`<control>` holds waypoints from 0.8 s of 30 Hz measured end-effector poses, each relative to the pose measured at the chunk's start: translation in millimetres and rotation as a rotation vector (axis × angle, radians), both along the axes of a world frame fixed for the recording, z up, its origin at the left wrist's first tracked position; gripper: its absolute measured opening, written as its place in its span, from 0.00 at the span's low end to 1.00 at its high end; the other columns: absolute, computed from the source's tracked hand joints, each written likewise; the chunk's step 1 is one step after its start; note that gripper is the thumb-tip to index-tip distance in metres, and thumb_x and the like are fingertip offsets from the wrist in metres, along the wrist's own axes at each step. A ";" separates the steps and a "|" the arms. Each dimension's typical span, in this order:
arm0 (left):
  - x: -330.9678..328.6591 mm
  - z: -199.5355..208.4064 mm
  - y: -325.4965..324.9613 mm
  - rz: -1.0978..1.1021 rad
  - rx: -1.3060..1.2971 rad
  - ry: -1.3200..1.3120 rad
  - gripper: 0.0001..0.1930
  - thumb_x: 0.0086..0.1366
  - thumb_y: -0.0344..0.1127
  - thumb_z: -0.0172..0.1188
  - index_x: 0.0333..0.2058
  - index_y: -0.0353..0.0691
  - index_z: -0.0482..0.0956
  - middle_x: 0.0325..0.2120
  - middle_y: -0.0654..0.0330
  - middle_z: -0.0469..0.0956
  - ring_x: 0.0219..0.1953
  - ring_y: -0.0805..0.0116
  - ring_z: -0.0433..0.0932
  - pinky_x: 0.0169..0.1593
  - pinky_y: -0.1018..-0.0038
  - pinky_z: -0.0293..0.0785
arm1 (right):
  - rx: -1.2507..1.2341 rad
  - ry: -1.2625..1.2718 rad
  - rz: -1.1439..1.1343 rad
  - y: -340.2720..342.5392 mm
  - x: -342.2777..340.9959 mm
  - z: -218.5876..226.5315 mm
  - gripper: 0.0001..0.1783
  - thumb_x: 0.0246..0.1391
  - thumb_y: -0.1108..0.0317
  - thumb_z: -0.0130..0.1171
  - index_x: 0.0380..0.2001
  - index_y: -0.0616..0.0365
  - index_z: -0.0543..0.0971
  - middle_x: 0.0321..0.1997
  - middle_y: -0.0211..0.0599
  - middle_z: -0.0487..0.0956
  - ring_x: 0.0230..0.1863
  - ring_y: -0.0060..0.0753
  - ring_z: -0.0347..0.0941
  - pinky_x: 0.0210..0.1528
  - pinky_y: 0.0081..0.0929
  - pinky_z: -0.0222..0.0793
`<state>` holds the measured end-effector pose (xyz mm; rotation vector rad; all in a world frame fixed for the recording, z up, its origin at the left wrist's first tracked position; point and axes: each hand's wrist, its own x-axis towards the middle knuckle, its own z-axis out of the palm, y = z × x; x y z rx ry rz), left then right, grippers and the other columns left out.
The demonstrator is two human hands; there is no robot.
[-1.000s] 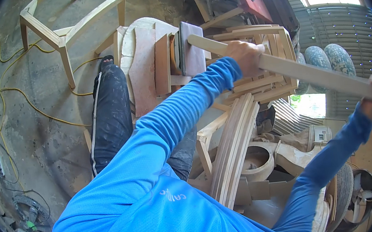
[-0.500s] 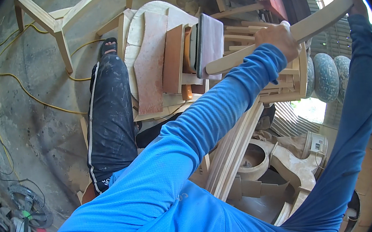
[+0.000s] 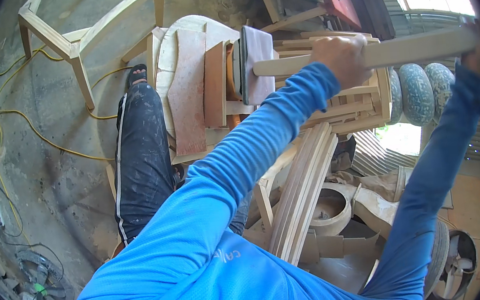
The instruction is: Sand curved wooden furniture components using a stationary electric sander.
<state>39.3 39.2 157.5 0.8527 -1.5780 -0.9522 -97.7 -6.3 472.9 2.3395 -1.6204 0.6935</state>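
Observation:
My left hand (image 3: 341, 61) is closed round a pale, gently curved wooden piece (image 3: 412, 47), like a chair part, near its middle. The piece's far right end is in my right hand (image 3: 479, 54), which is partly smeared by motion and lies near the picture's rim. The left tip of the wood lies against the upright pad (image 3: 259, 82) of what looks like a sander, faced with greyish-mauve abrasive. Its orange body (image 3: 232, 71) shows only in part behind the pad, beside wooden blocks.
Boards (image 3: 188, 85) back the sander. Slatted wooden parts (image 3: 359, 104) are stacked under the piece, with long strips (image 3: 304, 196) nearer me. A wooden frame (image 3: 71, 47) stands far left. Yellow cord (image 3: 43, 134) crosses the floor by my leg. Rounded grey tyre-like objects (image 3: 417, 94) lie right.
The wooden piece has swung from a slant to nearly level, as my right hand came down and my left hand moved slightly left. Its tip still meets the pad.

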 end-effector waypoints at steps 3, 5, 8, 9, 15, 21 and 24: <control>-11.9 7.8 39.0 -0.126 -0.252 0.055 0.17 0.52 0.48 0.71 0.35 0.48 0.78 0.27 0.55 0.85 0.32 0.54 0.86 0.37 0.58 0.82 | -0.382 -0.853 -0.157 132.6 -16.3 35.9 0.14 0.68 0.65 0.57 0.48 0.65 0.77 0.43 0.41 0.80 0.45 0.37 0.79 0.49 0.31 0.76; -20.2 -12.2 51.8 -0.081 -0.380 0.147 0.16 0.50 0.46 0.72 0.32 0.48 0.77 0.25 0.57 0.83 0.30 0.54 0.85 0.34 0.57 0.80 | -0.091 -0.852 0.280 213.9 3.6 3.4 0.08 0.68 0.66 0.58 0.44 0.58 0.74 0.33 0.34 0.74 0.37 0.31 0.75 0.44 0.30 0.75; -19.1 -50.0 63.7 -0.066 -0.527 0.162 0.15 0.48 0.44 0.73 0.31 0.49 0.77 0.24 0.60 0.81 0.30 0.56 0.84 0.35 0.59 0.79 | -0.507 -0.902 0.173 283.1 77.9 -107.2 0.09 0.66 0.69 0.59 0.44 0.50 0.70 0.28 0.27 0.68 0.33 0.26 0.70 0.41 0.28 0.73; -18.1 -60.4 67.3 -0.100 -0.585 0.123 0.15 0.47 0.43 0.73 0.31 0.49 0.77 0.25 0.61 0.81 0.31 0.57 0.84 0.38 0.60 0.79 | -0.615 -0.960 0.111 306.5 86.4 -134.9 0.11 0.66 0.69 0.60 0.46 0.48 0.69 0.28 0.27 0.68 0.33 0.25 0.70 0.42 0.28 0.72; -7.6 -91.7 93.6 -0.297 -0.813 0.002 0.17 0.43 0.43 0.75 0.30 0.50 0.77 0.29 0.63 0.79 0.36 0.58 0.82 0.46 0.60 0.76 | -0.676 -1.248 -0.114 413.9 97.2 -229.2 0.10 0.64 0.71 0.63 0.43 0.46 0.73 0.30 0.25 0.72 0.36 0.23 0.70 0.51 0.34 0.71; 19.2 -73.3 151.6 -0.523 -0.672 -0.090 0.27 0.49 0.64 0.73 0.35 0.49 0.80 0.30 0.62 0.79 0.39 0.58 0.80 0.51 0.61 0.72 | -0.676 -1.273 -0.172 468.9 94.8 -216.5 0.11 0.62 0.69 0.65 0.37 0.45 0.71 0.30 0.24 0.71 0.37 0.24 0.70 0.51 0.35 0.70; 19.0 -79.3 134.2 -0.627 -0.499 -0.174 0.28 0.66 0.67 0.56 0.39 0.45 0.84 0.34 0.58 0.83 0.42 0.58 0.79 0.55 0.60 0.70 | -0.637 -1.063 -0.212 469.0 110.5 -252.9 0.12 0.64 0.62 0.63 0.35 0.45 0.68 0.33 0.26 0.70 0.42 0.29 0.74 0.57 0.44 0.73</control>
